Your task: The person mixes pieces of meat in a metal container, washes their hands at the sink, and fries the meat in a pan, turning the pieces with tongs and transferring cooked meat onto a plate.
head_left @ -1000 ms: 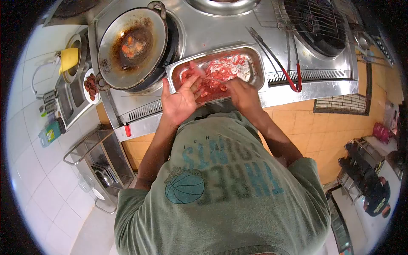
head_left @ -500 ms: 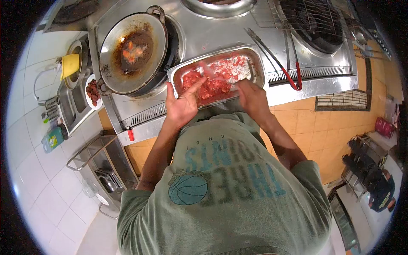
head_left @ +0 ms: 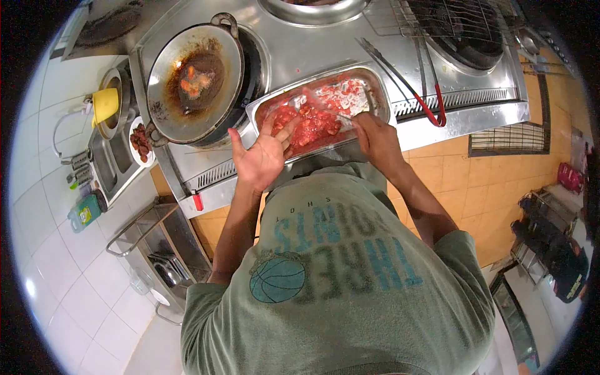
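Note:
A rectangular metal tray at the stove's front edge holds a wet, red, meat-like mixture. My left hand is open at the tray's left end, palm up and fingers spread, the fingertips over the mixture. At the right end, my right hand is closed around a thin metal utensil. That utensil reaches into the tray, but its working end is hard to make out. Left of the tray, a wok sits on a burner with orange-red pieces in dark oil.
Red-handled tongs lie on the stovetop right of the tray. A wire grill rack covers the far-right burner. A white plate of browned pieces stands beside the sink. Another person is at the far right.
My left hand has shifted slightly left and spread its fingers wider. My right hand stays at the tray's right end, still gripping the utensil. The whole view has shifted slightly.

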`<state>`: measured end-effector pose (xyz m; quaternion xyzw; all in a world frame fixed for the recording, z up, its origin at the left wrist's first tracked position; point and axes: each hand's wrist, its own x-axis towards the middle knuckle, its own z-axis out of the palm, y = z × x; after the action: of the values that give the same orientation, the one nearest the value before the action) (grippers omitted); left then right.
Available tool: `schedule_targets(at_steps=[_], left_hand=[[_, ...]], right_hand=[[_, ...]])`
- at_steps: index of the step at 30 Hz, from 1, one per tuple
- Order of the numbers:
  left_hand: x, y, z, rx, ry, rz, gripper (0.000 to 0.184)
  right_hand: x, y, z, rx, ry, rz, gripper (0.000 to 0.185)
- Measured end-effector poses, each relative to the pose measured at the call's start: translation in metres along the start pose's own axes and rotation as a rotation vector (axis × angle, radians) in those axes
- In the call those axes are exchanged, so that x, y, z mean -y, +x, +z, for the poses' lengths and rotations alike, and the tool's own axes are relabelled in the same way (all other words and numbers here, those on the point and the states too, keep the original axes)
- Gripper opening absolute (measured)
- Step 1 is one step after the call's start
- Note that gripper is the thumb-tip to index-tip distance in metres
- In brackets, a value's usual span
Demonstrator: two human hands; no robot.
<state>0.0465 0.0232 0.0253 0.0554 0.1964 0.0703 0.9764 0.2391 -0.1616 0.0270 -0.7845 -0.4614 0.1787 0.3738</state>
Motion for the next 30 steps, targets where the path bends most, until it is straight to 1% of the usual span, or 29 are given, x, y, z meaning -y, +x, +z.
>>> schedule_targets(at_steps=[1,4,7,10,13,16,19,22,25,26,29,30], left_hand=[[0.001,0.001,-0.001,0.045,-0.034,-0.003,0.099],[0.003,0.002,0.008,-0.007,-0.067,0.003,0.102],[0.004,0.003,0.011,0.116,-0.075,0.017,0.104],[0.007,0.0,0.018,0.078,-0.203,0.063,0.104],[0.008,-0.001,0.019,0.128,-0.273,0.059,0.104],[0.01,0.0,0.016,0.206,-0.253,0.064,0.105],[0.009,-0.001,0.019,0.14,-0.265,0.05,0.105],[0.009,-0.002,0.028,0.011,-0.163,0.067,0.102],[0.009,-0.001,0.023,0.144,-0.062,0.033,0.101],[0.009,-0.001,0.023,0.11,-0.02,0.024,0.103],[0.008,0.0,0.028,0.126,0.013,0.006,0.106],[0.009,0.001,0.029,0.122,0.018,0.004,0.11]], right_hand=[[0.004,-0.001,0.0,0.003,0.01,-0.004,0.008],[0.017,-0.002,0.005,0.017,0.041,-0.113,0.012],[0.025,-0.008,0.014,-0.004,0.154,-0.179,0.019],[0.027,-0.008,0.019,-0.043,0.137,-0.321,0.015],[0.017,-0.006,0.024,-0.095,0.053,-0.386,0.016],[0.01,-0.004,0.019,-0.112,-0.002,-0.314,0.014],[-0.006,-0.004,0.021,-0.079,-0.046,-0.206,0.018],[-0.021,-0.005,0.025,-0.106,0.059,0.173,0.012],[-0.018,-0.001,0.008,-0.245,-0.066,-0.102,0.011],[-0.014,0.0,0.005,-0.244,-0.052,-0.103,0.011],[0.004,0.002,-0.002,-0.241,0.05,-0.083,0.01],[0.012,0.002,-0.004,-0.238,0.085,-0.063,0.009]])
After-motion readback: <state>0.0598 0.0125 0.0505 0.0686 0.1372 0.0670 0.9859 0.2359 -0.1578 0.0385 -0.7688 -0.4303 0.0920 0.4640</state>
